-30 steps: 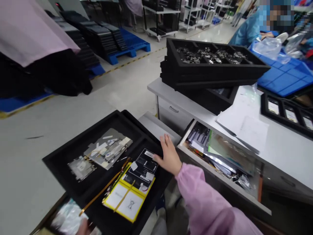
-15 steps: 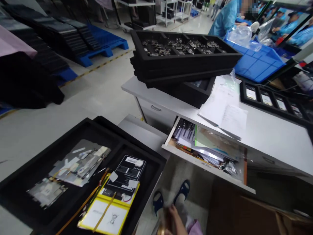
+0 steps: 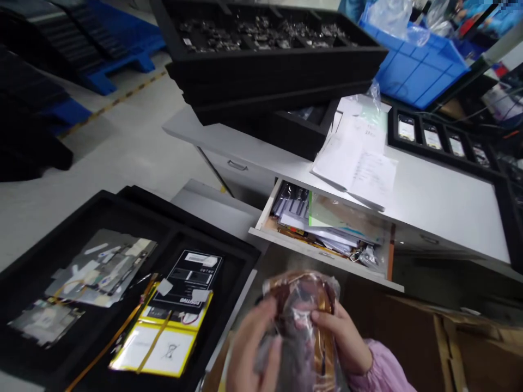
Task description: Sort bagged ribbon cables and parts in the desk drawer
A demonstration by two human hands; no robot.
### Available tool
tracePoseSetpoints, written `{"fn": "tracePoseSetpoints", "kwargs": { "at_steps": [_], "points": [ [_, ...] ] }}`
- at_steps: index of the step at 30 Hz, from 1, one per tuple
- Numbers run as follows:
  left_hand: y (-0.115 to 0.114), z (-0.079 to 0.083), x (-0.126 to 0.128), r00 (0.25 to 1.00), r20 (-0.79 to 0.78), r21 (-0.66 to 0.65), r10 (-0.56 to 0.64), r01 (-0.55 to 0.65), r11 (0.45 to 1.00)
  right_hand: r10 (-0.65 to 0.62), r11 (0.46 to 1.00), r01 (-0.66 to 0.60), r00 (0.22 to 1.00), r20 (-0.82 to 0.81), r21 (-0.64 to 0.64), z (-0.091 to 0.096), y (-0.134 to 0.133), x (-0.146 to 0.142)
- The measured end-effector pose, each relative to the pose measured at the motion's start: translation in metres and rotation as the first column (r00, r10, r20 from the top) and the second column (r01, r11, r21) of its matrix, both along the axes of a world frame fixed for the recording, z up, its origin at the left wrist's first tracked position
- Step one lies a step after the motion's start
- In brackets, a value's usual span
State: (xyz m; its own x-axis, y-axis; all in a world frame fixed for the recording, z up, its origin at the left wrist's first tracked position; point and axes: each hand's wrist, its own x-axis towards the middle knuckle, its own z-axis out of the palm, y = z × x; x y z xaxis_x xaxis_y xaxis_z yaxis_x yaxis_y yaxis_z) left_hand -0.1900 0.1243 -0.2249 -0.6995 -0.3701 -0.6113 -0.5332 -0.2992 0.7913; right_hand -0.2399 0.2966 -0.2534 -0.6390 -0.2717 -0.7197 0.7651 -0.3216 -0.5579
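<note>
In the lower middle of the head view, a clear plastic bag (image 3: 304, 310) holds copper-brown strips that look like flex cables. My right hand (image 3: 343, 337) grips its right side, thumb lying across the front. On the other side my left hand (image 3: 253, 348), blurred by motion, has its fingers closed against the bag. To the left lies a black foam tray (image 3: 159, 239). In it are a yellow-edged battery pack (image 3: 155, 345), a black battery (image 3: 192, 277) and grey metal plates with circuit boards (image 3: 102, 267).
Beyond the bag, an open drawer (image 3: 327, 256) full of papers and small bagged parts juts from the white desk (image 3: 441, 201). An open notebook (image 3: 355, 163), stacked black trays (image 3: 273, 76) and a tray of phone-like parts (image 3: 443, 144) rest on it. Behind stands a blue crate (image 3: 417, 71).
Both hands have come up into the lower middle with the plastic bag, which was low and blurred before. The view has tipped downward, and the trays and desk appear shifted up and left.
</note>
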Motion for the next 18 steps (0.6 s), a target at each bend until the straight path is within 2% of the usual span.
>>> {"fn": "tracePoseSetpoints", "kwargs": {
  "at_steps": [1, 2, 3, 4, 6, 8, 13, 18],
  "points": [
    [-0.005, -0.003, -0.011, 0.996, -0.087, -0.112, -0.006, -0.004, 0.994, -0.036, 0.999, 0.036, 0.999, 0.004, -0.001, 0.011, -0.002, -0.01],
    [-0.01, -0.005, -0.023, 0.989, -0.147, -0.166, -0.023, -0.001, 0.986, -0.059, 0.998, 0.059, 0.998, 0.011, -0.001, 0.019, -0.004, -0.019],
    [-0.016, -0.007, -0.035, 0.985, -0.166, -0.143, -0.052, 0.028, 0.989, -0.079, 0.997, 0.079, 0.997, 0.01, -0.002, 0.024, -0.005, -0.027],
    [-0.022, -0.008, -0.046, 0.985, -0.152, -0.044, -0.087, 0.081, 0.996, -0.088, 0.996, 0.088, 0.996, 0.003, -0.004, 0.028, -0.006, -0.034],
    [-0.028, -0.008, -0.065, 0.97, -0.132, 0.162, -0.203, 0.223, 0.961, -0.098, 0.995, 0.098, 0.995, -0.033, -0.002, 0.031, -0.006, -0.043],
    [-0.027, -0.006, -0.075, 0.954, -0.125, 0.238, -0.274, 0.297, 0.925, -0.114, 0.993, 0.114, 0.99, -0.077, -0.003, 0.031, -0.004, -0.049],
    [-0.015, -0.004, -0.079, 0.977, -0.101, 0.158, -0.186, 0.201, 0.967, -0.114, 0.993, 0.11, 0.982, -0.148, -0.035, 0.024, 0.004, -0.057],
    [-0.009, -0.006, -0.083, 0.986, -0.095, 0.129, -0.14, 0.151, 0.98, -0.097, 0.995, 0.089, 0.977, -0.188, -0.052, 0.021, 0.011, -0.063]
  ]
}}
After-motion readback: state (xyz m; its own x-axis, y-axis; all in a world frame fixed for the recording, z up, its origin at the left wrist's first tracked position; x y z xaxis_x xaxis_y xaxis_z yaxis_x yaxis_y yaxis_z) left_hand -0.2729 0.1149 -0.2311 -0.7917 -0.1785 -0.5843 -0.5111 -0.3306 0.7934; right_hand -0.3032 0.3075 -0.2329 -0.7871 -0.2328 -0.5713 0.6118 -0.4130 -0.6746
